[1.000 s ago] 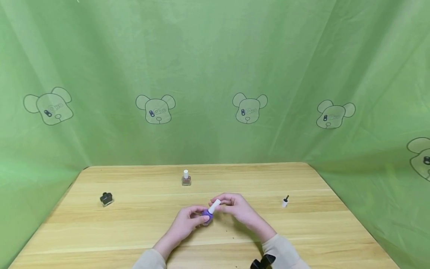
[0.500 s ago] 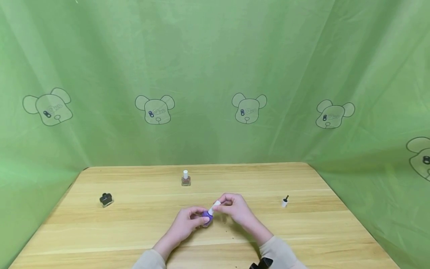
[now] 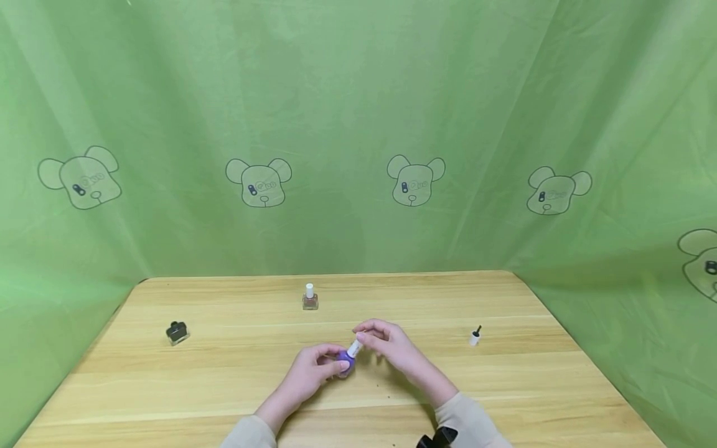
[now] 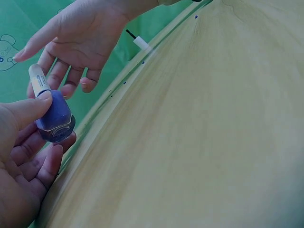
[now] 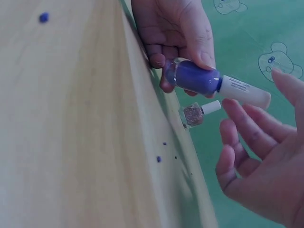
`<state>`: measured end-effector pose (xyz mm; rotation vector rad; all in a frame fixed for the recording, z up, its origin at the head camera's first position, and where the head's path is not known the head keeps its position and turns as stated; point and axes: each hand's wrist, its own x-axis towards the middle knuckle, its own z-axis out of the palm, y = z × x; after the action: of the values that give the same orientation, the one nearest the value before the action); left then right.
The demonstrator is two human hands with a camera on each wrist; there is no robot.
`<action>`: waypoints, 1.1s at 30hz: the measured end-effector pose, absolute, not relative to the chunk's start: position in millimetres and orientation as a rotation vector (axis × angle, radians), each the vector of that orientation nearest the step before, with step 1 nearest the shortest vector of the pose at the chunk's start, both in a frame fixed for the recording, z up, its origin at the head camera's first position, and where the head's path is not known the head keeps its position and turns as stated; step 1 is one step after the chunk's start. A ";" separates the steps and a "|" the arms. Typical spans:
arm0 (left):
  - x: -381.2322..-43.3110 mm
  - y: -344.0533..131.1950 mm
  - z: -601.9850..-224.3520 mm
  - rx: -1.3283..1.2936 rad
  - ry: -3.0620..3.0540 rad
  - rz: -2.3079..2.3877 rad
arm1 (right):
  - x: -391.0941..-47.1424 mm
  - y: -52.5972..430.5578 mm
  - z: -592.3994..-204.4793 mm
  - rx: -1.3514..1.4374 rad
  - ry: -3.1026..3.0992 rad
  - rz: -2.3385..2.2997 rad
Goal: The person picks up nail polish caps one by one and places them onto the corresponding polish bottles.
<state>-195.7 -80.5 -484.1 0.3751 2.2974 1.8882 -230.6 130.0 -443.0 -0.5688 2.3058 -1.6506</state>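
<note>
My left hand [image 3: 306,371] holds a nail polish bottle [image 5: 195,79] with purple polish between thumb and fingers. It is tilted, and its white cap [image 5: 244,91] sits on the neck and points toward my right hand [image 3: 396,347]. In the right wrist view the right thumb stands away from the cap, while the fingertips [image 5: 232,105] are right at its side. The right fingers are loosely bent and grip nothing. Small printed text shows on the cap in both wrist views.
A pinkish nail polish bottle [image 3: 310,302] with a white cap stands at the back. An uncapped bottle of black polish [image 3: 178,333] is at the left, a white cap with a black brush [image 3: 475,338] at the right. Small purple specks [image 5: 158,159] dot the wooden table [image 3: 224,398].
My right thumb and fingers closed on the white cap half a second ago, then loosened, and the thumb lifted off. My left hand keeps its hold on the nail polish bottle.
</note>
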 end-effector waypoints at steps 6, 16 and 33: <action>-195.7 -80.9 -483.4 0.372 2.294 1.890 | -232.4 134.8 -442.5 -0.691 2.220 -1.620; -194.8 -82.0 -482.5 0.365 2.291 1.881 | -232.7 134.9 -441.6 -0.693 2.252 -1.611; -194.2 -81.0 -482.9 0.373 2.303 1.892 | -228.3 127.7 -444.6 -0.514 2.370 -1.672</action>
<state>-194.2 -81.0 -482.9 0.3733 2.3030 1.8920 -228.3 127.7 -444.6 -0.5142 2.3699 -1.6720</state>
